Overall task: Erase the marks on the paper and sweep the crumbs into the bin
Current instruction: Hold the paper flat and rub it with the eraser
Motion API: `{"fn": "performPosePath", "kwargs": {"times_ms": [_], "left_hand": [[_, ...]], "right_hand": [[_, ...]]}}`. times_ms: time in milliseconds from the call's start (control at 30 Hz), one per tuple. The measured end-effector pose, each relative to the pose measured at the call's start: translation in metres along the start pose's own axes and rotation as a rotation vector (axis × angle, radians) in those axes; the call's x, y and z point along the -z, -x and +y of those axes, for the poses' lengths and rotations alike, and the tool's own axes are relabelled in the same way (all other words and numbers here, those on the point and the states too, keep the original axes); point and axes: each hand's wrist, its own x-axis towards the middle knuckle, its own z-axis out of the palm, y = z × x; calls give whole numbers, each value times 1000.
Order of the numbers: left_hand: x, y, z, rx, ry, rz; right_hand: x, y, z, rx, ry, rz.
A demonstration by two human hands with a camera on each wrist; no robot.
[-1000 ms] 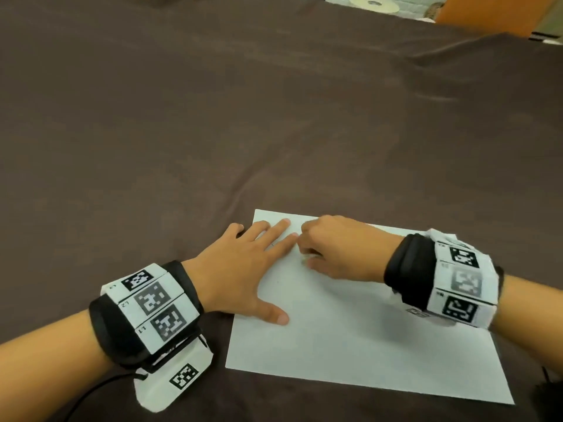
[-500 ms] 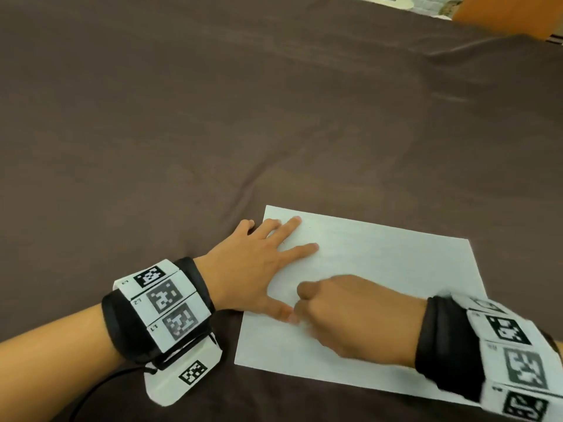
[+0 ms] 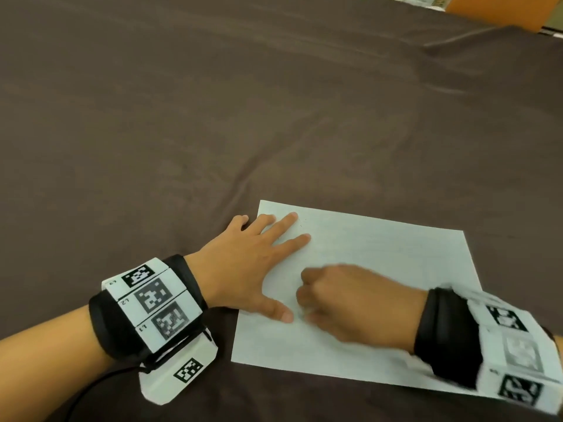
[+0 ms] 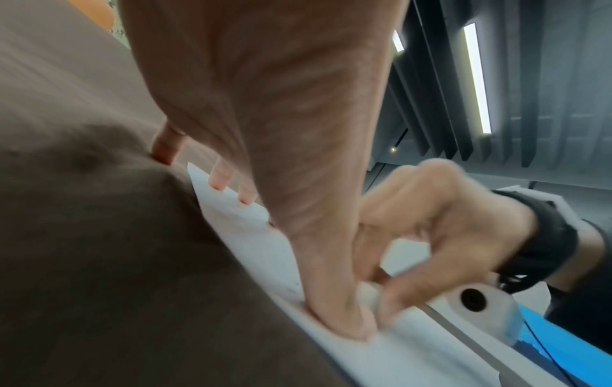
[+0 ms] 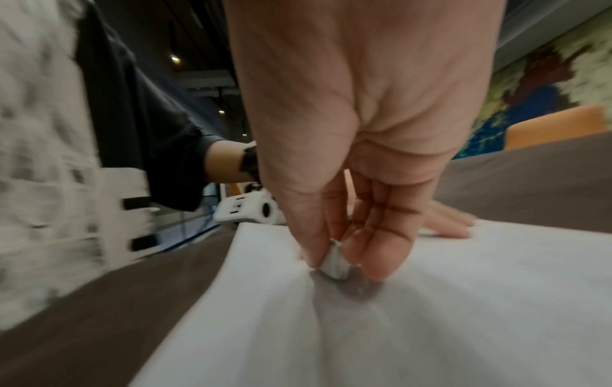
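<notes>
Nearest to you, both of your wrists wear black bands (image 3: 441, 336) carrying white blocks printed with black-and-white square code markers (image 3: 150, 296). On the left band, small labels beside the markers read L1 and L2; a third label is too small to read. A black cable (image 3: 91, 391) trails from the left band toward you.

Just beyond the bands, a white sheet of paper (image 3: 380, 260) lies flat on the surface (image 3: 182, 117), which is covered in a dark brown, softly wrinkled cloth. The paper sits slightly askew, its far left corner pointing away from you. It looks almost blank from above; only a few faint specks show near its far left corner.

Your right hand (image 3: 350, 303) rests on the near left part of the paper, fingers curled under, thumb and fingertips pinching a small white eraser (image 5: 334, 264). The eraser's lower end touches the sheet, and the paper dimples around it. The hand is blurred in the head view.

Your left hand (image 3: 243, 263) lies spread and flat, palm down, on the paper's left edge. Its thumb tip is just beside the right hand; its little finger reaches onto the cloth.

At the far right corner, an orange edge (image 3: 493, 10) shows beyond the cloth.
</notes>
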Motion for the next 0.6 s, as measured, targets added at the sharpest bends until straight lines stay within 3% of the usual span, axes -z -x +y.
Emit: {"fn": "performPosePath", "kwargs": {"times_ms": [133,333,500,600], "left_hand": [[0,2,1,-8,26,-63],[2,1,3,-5,-1,-89],[3,2,3,0,-10,-82],[4,2,3,5,-4,-88]], "right_hand": [[6,-5,24,-105,-16,62],[-10,8,-10,60,-16,-64],[0,-2,15,-39,27,53],[-13,7,-10,77,42,-82]]}}
